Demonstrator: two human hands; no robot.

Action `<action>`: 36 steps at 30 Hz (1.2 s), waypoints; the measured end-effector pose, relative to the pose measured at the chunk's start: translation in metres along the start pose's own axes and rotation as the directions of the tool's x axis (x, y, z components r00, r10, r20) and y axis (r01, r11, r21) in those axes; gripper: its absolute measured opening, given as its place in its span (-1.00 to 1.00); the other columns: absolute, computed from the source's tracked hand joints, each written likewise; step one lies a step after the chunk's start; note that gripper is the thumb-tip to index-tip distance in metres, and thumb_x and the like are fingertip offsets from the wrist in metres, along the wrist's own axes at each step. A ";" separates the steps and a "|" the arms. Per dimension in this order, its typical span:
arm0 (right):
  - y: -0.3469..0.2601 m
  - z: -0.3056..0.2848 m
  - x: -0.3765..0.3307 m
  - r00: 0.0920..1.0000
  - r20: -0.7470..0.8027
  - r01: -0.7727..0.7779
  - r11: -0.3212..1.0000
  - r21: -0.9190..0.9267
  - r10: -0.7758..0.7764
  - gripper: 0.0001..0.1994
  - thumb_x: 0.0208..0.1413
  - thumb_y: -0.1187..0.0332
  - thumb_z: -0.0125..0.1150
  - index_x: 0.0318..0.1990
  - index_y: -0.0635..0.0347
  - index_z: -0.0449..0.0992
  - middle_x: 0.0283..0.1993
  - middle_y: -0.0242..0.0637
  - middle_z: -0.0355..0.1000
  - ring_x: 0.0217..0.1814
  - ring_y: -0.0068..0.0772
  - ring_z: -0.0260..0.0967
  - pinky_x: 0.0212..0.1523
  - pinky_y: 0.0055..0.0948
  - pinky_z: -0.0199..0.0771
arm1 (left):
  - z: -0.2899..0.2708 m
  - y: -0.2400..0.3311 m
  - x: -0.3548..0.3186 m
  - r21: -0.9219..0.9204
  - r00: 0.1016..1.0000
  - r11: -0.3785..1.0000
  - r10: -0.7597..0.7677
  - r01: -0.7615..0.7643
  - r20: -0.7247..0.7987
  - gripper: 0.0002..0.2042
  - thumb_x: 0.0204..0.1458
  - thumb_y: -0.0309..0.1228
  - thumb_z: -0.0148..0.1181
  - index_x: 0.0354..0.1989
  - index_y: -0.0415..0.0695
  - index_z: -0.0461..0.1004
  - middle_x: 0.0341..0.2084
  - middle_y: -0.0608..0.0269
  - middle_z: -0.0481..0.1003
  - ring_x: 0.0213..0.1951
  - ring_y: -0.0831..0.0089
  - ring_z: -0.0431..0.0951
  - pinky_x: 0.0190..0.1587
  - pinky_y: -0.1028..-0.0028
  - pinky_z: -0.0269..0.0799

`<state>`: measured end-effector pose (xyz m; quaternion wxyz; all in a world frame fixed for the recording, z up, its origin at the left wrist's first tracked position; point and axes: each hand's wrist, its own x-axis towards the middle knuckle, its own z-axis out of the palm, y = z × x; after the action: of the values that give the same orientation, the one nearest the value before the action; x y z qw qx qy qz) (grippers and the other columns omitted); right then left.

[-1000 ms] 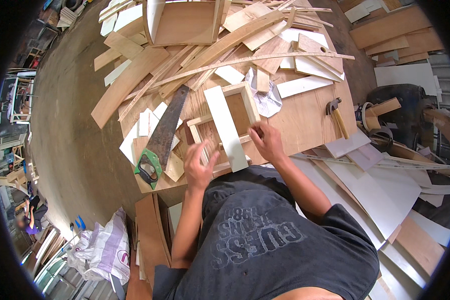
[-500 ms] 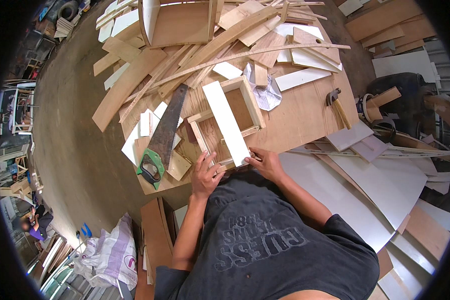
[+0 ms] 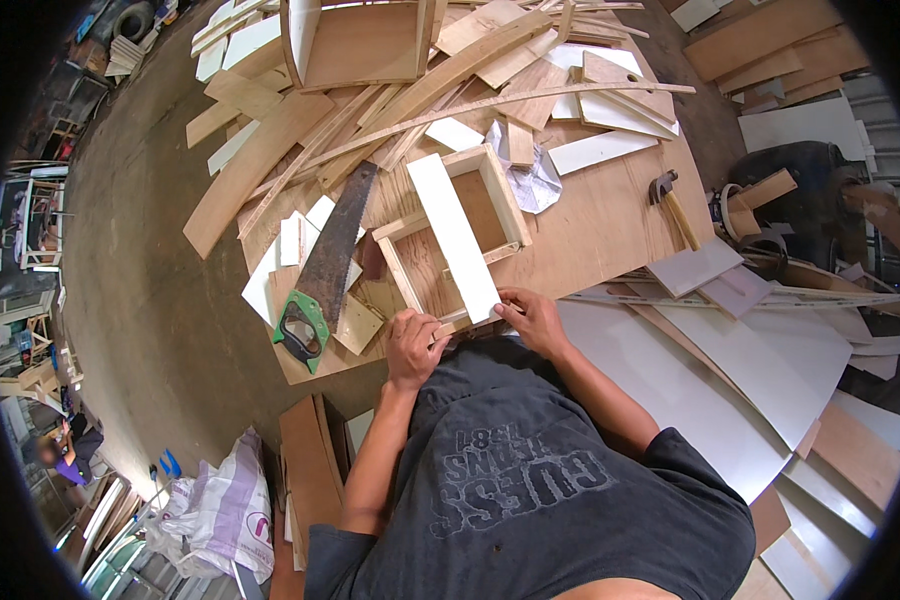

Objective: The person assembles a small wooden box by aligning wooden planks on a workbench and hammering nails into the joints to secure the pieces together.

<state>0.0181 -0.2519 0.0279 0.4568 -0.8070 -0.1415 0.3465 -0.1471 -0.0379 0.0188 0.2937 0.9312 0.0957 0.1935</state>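
A plywood worktable (image 3: 610, 225) stood on a concrete floor among scattered offcuts. Near its 6 o'clock edge lay an open wooden frame (image 3: 450, 245) with a white board (image 3: 455, 235) across it. The left hand (image 3: 415, 345) and right hand (image 3: 535, 320) pinched the board's near end. A handsaw (image 3: 325, 265) lay at 9 o'clock, a hammer (image 3: 673, 205) at 3 o'clock.

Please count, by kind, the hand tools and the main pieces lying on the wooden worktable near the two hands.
Hand saw with green handle: 1
Hammer with wooden handle: 1
Open square wooden frame: 1
Long white flat board across the frame: 1
Total: 4
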 end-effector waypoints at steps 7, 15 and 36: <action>0.014 0.006 0.003 1.000 -0.005 -0.030 0.990 0.136 0.031 -0.64 0.35 0.26 0.37 0.13 0.39 0.64 0.05 -0.03 0.71 0.09 -0.27 0.68 0.14 -0.32 0.61 | 0.000 -0.004 -0.004 -0.003 1.000 1.000 -0.008 0.008 -0.001 -0.62 -0.32 -0.47 0.66 -0.27 -0.11 0.65 -0.20 0.25 0.60 0.03 0.11 0.53 0.11 0.17 0.47; 0.002 0.003 0.000 0.997 0.049 -0.060 0.992 0.110 0.055 -0.65 0.36 0.27 0.34 0.12 0.38 0.65 0.00 -0.07 0.72 0.03 -0.27 0.67 0.09 -0.30 0.61 | -0.001 -0.010 -0.011 0.002 0.999 0.999 -0.049 0.049 0.013 -0.61 -0.29 -0.47 0.66 -0.23 -0.06 0.62 -0.19 0.33 0.59 0.07 0.18 0.52 0.16 0.17 0.45; 0.003 -0.008 -0.017 0.995 -0.102 0.000 0.992 0.126 0.013 -0.70 0.27 0.47 0.35 0.13 0.34 0.65 0.00 0.00 0.71 0.02 -0.18 0.73 0.04 -0.31 0.72 | 0.011 0.018 0.019 -0.016 0.995 0.995 -0.102 0.102 -0.019 -0.48 0.06 -0.13 0.57 0.11 -0.17 0.61 0.05 0.07 0.58 0.22 0.09 0.52 0.52 -0.07 0.18</action>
<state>0.0112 -0.2675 0.0354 0.5122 -0.7938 -0.0933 0.3144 -0.1242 -0.0524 0.0262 0.3093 0.9209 0.1445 0.1883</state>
